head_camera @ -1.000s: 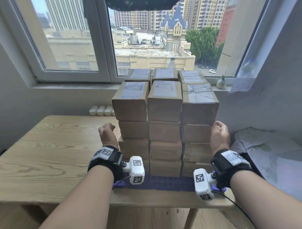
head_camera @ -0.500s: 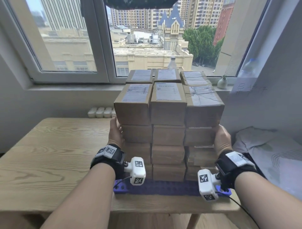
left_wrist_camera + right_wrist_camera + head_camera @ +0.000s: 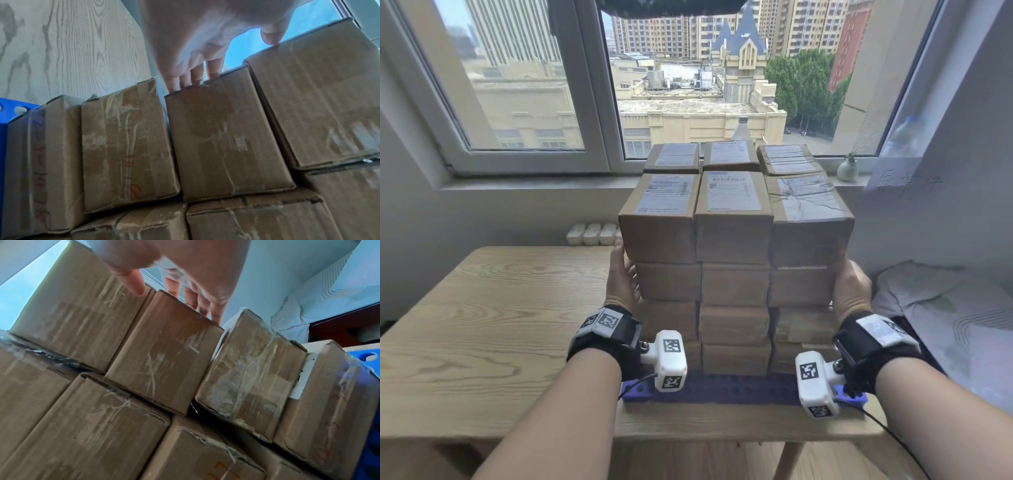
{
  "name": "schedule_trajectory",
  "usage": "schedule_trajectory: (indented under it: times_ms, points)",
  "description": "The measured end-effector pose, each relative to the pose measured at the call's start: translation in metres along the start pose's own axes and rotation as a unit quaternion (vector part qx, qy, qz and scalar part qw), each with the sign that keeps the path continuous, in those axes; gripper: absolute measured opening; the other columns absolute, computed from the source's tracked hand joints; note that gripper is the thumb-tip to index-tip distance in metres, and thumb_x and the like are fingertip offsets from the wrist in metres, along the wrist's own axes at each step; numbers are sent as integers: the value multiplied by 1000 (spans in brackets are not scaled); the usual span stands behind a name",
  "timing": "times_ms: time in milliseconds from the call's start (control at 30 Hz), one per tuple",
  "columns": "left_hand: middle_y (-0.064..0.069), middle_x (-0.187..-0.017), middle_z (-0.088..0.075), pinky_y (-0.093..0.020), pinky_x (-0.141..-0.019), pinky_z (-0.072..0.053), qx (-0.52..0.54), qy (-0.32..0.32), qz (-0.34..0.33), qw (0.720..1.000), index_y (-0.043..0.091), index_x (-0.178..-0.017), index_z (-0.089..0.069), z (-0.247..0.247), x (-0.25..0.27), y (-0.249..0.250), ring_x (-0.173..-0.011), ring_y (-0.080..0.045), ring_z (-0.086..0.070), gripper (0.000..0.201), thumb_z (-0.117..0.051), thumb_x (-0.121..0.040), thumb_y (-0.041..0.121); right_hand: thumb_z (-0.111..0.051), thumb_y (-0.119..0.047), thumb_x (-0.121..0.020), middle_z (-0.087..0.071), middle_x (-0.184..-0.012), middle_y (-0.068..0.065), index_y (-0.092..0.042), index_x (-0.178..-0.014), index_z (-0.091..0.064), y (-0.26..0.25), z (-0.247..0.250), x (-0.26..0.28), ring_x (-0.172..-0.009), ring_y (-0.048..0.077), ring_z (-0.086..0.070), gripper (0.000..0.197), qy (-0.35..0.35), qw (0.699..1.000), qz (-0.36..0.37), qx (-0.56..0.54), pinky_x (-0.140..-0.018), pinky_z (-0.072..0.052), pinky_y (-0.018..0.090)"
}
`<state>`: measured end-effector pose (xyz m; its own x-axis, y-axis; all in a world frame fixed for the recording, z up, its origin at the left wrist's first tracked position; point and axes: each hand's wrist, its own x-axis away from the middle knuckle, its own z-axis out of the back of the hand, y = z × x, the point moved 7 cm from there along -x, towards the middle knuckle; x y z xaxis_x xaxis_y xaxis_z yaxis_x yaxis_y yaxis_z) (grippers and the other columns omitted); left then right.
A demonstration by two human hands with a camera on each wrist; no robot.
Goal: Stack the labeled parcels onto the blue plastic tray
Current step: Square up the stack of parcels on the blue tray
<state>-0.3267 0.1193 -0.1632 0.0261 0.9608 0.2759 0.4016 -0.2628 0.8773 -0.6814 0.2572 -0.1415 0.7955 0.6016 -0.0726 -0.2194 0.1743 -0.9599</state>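
Brown cardboard parcels (image 3: 732, 219) with white labels on top stand stacked several tiers high in three columns on the blue plastic tray (image 3: 722, 390), near the table's front edge. My left hand (image 3: 622, 274) lies flat against the stack's left side, at the tier below the top. In the left wrist view its fingers (image 3: 193, 78) reach straight along the box edges, and the tray's corner (image 3: 6, 113) shows. My right hand (image 3: 852, 287) presses flat on the stack's right side at the same height, fingers (image 3: 205, 305) straight along the boxes.
The wooden table (image 3: 482, 325) stretches to the left of the stack. White containers (image 3: 592, 234) sit at its back edge. A small vase (image 3: 847, 169) and a bottle (image 3: 741, 128) stand on the windowsill. Pale bedding (image 3: 945, 325) lies to the right.
Both hands have risen from beside the lower tiers and flattened against the stack's sides. The stack appears closer and larger in view.
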Motion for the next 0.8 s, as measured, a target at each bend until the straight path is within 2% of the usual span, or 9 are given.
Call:
schedule_trajectory:
  times_ms: [100,167,233,333,400,500,567,667,800]
  points:
    - [2,-95,-62,-26,-69,-45,-9,6,-2,1000,22,-98,-65,4,2,-2,-83,-11,-58,45,-38,-95,58,-47,-27,-98,-62,-108,22,4,-109,-66,0,1,5,-91,24,-46,38,-9,1000,-5,-6,-71,-25,21]
    - [2,-96,-61,-27,-70,-43,-20,6,-5,1000,24,-97,-66,4,3,-1,-84,-12,-57,43,-39,-94,58,-46,-42,-84,-63,-107,15,-1,-112,-66,-3,0,11,-92,23,-47,54,-9,999,-16,-47,-77,-29,25]
    - [3,-94,-62,-29,-78,-41,-26,19,-16,999,25,-96,-66,4,3,6,-91,-13,-58,40,-38,-95,54,-40,-43,-71,-62,-111,6,-7,-122,-63,-11,-1,16,-97,17,-49,66,2,996,-16,-88,-81,-31,24]
    - [1,-120,-63,-23,-83,-37,-36,31,-74,996,21,-113,-64,-1,4,35,-109,-14,-59,42,-34,-99,46,-42,-37,-70,-61,-124,7,-13,-133,-55,-35,7,21,-105,16,-53,69,43,990,21,-133,-87,-38,27]
    - [-2,-128,-64,-21,-81,-41,-31,23,-117,992,17,-117,-66,-7,2,60,-106,-11,-62,45,-36,-100,45,-43,-36,-73,-56,-136,9,-18,-137,-49,-55,15,20,-120,20,-52,67,66,987,64,-135,-102,-39,34]
    - [-2,-97,-73,-34,-87,-50,-71,5,-170,983,21,-86,-73,-25,3,96,-95,-21,-68,41,-51,-84,55,-41,-43,-79,-50,-144,4,-29,-140,-46,-95,18,18,-127,23,-49,63,59,987,151,-12,-105,-40,39]
    - [-4,-92,-70,-40,-92,-46,-125,-10,-180,976,19,-87,-70,-38,3,108,-97,-27,-64,38,-56,-76,53,-44,-43,-85,-41,-152,1,-29,-139,-49,-123,7,18,-135,23,-41,55,15,971,211,113,-111,-35,44]
    - [-5,-106,-71,-40,-103,-43,-227,-61,-194,952,14,-100,-73,-62,9,114,-105,-24,-62,35,-53,-91,42,-51,-43,-89,-41,-152,0,-27,-136,-52,-144,-19,23,-140,21,-34,50,-58,919,275,275,-116,-26,50]
    - [-3,-132,-59,-28,-98,-37,-305,-11,-197,932,13,-128,-61,-60,16,112,-118,-21,-54,36,-53,-96,26,-52,-42,-90,-32,-157,-1,-30,-146,-40,-154,-50,48,-147,18,-24,58,-149,848,346,372,-121,-14,48]
